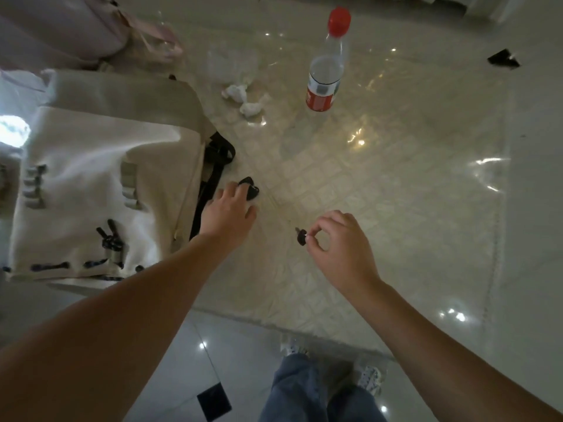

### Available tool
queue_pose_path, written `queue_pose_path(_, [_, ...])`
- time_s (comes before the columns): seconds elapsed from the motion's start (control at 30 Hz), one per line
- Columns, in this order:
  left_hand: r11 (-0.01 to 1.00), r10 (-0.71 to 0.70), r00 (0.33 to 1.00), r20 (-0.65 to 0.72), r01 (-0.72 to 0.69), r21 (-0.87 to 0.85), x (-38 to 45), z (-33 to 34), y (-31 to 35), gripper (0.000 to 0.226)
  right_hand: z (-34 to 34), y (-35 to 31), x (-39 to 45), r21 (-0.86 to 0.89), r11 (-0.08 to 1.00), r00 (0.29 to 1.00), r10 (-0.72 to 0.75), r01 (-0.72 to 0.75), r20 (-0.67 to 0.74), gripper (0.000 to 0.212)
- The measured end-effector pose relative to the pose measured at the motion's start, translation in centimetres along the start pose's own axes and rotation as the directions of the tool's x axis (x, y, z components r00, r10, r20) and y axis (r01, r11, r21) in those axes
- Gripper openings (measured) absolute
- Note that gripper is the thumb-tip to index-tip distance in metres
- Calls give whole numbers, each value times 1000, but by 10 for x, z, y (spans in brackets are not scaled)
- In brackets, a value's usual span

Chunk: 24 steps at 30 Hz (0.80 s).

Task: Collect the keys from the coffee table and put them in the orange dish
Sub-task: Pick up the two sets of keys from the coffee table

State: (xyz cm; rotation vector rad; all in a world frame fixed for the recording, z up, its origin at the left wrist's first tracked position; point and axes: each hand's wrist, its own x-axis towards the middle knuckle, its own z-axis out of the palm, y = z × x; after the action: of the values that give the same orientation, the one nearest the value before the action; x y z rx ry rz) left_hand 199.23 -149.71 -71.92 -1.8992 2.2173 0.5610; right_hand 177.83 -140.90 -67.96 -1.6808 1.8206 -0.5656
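On the glossy coffee table [396,184], two black-headed keys [250,188] lie beside a cream backpack. My left hand [227,211] rests over them, fingertips touching the black heads; whether it grips them I cannot tell. My right hand [338,243] hovers above the table's near middle and pinches a small black-headed key [301,236] between thumb and forefinger. No orange dish is in view.
A cream backpack [100,190] with black straps fills the table's left side. A plastic bottle [327,62] with a red cap stands at the back, crumpled tissues [243,99] to its left. A dark object [503,59] lies far right. My legs stand at the table's near edge.
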Motion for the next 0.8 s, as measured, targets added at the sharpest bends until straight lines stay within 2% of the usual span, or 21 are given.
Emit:
queue_pose_path(0.13, [996,-21,1000,4,22,-86,23,1,-4,44,7,2,4,-1,998,998,58,-58,7,9])
queue_pose_path(0.33, [998,33,999,-25,-34,-59,36,-1,-13,23,16,-1,5,-5,996,995,94,-94,24,8])
queue_pose_path(0.5, [984,175,984,-4,-175,31,35,-2,-18,22,20,-4,2,15,992,992,123,-124,7,9])
queue_pose_path(0.6, [963,269,963,-12,-269,21,35,2,-18,19,23,-5,-1,25,991,992,129,-129,3,8])
queue_pose_path(0.8, [962,270,962,-37,-272,-33,22,11,-17,13,26,1,-11,16,985,985,175,-175,4,7])
